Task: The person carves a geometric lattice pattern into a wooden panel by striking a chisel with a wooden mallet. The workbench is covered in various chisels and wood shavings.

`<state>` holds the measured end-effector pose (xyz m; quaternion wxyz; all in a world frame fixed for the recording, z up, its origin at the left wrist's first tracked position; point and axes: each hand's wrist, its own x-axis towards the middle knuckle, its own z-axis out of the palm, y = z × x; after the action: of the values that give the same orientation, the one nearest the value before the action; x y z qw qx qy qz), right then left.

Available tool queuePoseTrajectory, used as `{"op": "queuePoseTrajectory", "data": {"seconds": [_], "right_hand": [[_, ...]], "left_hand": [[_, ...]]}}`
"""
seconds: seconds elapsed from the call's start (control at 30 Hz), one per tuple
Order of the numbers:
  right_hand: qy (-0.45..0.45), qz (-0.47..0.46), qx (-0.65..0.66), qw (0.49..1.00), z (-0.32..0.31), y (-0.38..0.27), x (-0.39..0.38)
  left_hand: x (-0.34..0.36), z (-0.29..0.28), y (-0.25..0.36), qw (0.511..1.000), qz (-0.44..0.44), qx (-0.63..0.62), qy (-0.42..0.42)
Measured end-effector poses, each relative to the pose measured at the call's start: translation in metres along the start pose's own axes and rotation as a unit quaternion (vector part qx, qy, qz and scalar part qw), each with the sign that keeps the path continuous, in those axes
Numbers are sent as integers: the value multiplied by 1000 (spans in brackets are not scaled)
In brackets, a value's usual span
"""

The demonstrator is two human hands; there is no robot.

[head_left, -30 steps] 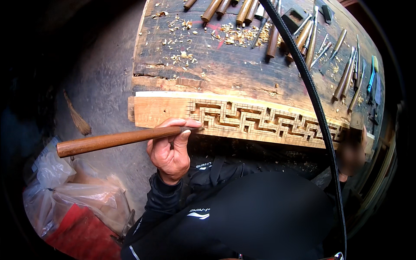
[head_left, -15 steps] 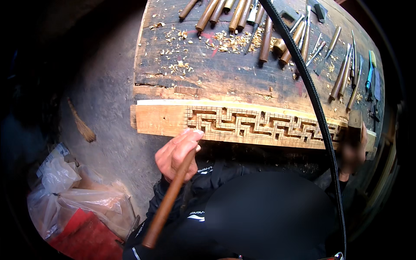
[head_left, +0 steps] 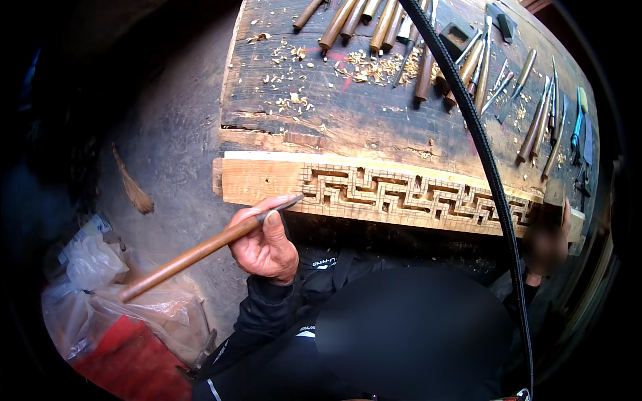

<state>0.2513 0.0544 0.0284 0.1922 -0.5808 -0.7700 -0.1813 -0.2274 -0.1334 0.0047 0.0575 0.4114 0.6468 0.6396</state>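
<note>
My left hand [head_left: 269, 250] is closed around a wood-handled chisel [head_left: 190, 257], thumb and fingers pinching it near the blade. The handle slants to the lower left, and the dark tip meets the near left corner of the carved pattern. That pattern of angular cut-out channels and pencilled grid lines runs along a long pale wooden board [head_left: 251, 182] at the bench's near edge. At the board's right end, my right hand [head_left: 550, 244] is wrapped round a brown wooden block [head_left: 554, 194]; blur hides most of those fingers.
Several chisels [head_left: 338, 23] and other tools lie across the dark workbench [head_left: 281, 80] among wood shavings [head_left: 374, 70]. A black braided cable [head_left: 478, 127] crosses the view. On the floor at left are a small straw broom [head_left: 134, 187], a clear plastic bag [head_left: 97, 267] and red material [head_left: 134, 361].
My left hand has swung the chisel, so its handle went from pointing down to pointing lower left, and the tip now shows at the pattern. The right hand still holds the block.
</note>
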Motion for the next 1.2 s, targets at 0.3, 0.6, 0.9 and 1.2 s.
{"op": "queuePoseTrajectory", "data": {"seconds": [0.3, 0.6, 0.9, 1.2], "right_hand": [[31, 6, 85, 996, 3, -8, 6], [23, 27, 48, 998, 3, -5, 1], [-4, 8, 4, 1000, 5, 2, -4], [-6, 15, -2, 1000, 1, -4, -4]], "left_hand": [[-20, 6, 4, 995, 62, 48, -69], [-35, -1, -3, 978, 146, 103, -112], [-29, 0, -2, 958, 216, 138, -128], [-21, -2, 4, 931, 265, 181, -174]]}}
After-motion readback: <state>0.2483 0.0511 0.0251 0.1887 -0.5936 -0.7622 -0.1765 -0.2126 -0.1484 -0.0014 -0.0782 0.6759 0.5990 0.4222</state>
